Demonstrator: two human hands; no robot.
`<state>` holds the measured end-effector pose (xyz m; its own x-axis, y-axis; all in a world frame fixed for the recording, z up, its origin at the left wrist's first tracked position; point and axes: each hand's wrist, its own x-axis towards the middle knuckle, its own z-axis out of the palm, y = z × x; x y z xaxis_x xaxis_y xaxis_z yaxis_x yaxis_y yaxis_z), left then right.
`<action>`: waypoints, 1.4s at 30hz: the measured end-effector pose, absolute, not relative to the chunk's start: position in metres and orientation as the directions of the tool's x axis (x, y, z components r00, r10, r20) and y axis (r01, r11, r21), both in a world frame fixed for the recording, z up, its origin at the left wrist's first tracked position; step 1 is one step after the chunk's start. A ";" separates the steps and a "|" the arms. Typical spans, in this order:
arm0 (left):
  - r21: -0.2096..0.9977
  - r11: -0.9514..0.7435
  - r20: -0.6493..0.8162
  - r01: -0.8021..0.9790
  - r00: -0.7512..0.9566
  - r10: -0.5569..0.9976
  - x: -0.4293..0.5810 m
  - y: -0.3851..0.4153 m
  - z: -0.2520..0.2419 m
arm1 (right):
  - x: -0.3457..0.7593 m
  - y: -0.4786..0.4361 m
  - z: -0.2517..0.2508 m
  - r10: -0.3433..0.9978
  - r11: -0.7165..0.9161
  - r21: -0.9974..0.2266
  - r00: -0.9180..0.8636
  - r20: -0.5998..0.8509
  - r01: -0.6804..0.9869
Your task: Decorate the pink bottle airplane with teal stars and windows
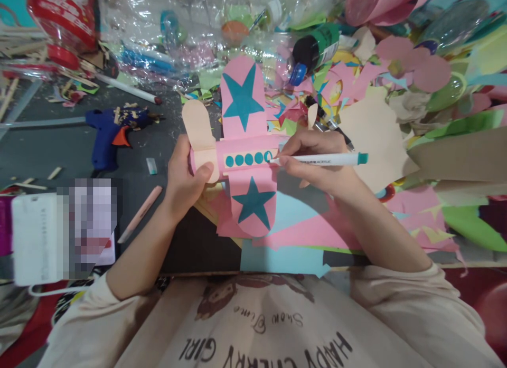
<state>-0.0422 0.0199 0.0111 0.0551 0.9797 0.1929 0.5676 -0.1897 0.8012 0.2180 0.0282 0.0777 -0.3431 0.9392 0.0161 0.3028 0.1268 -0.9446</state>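
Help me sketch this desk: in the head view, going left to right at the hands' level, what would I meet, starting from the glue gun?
Blue glue gun → left hand → pink paper model → right hand holding a white marker → ragged beige sheet.

The left hand lays its thumb inward, other fingers mostly hidden; to its right, the right hand pinches, both forearms slanting up toward the hands.

The white marker read "ACRYLIC" along its barrel. Below the marker, the shirt bore "Show Time" and "HAPPY CHERRY GIRL", upside down. Far to the marker's upper left, white lettering on the red label was illegible.
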 end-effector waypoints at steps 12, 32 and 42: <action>0.813 -0.164 0.173 0.559 0.037 0.984 -0.042 0.019 0.011 | 0.214 0.028 0.076 0.963 0.126 -0.964 -0.262 0.061 0.236; 0.768 -0.194 0.207 0.610 0.051 0.977 -0.043 0.020 0.009 | 0.216 0.029 0.076 0.960 0.089 -0.971 -0.278 0.025 0.220; 0.779 -0.185 0.194 0.599 0.050 0.980 -0.044 0.020 0.008 | 0.214 0.029 0.077 0.969 0.101 -0.971 -0.242 0.047 0.216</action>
<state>-0.0442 0.0196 0.0082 0.0502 0.9797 0.1942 0.5994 -0.1850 0.7788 0.2142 0.0289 0.0767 -0.2423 0.9691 0.0472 0.2162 0.1013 -0.9711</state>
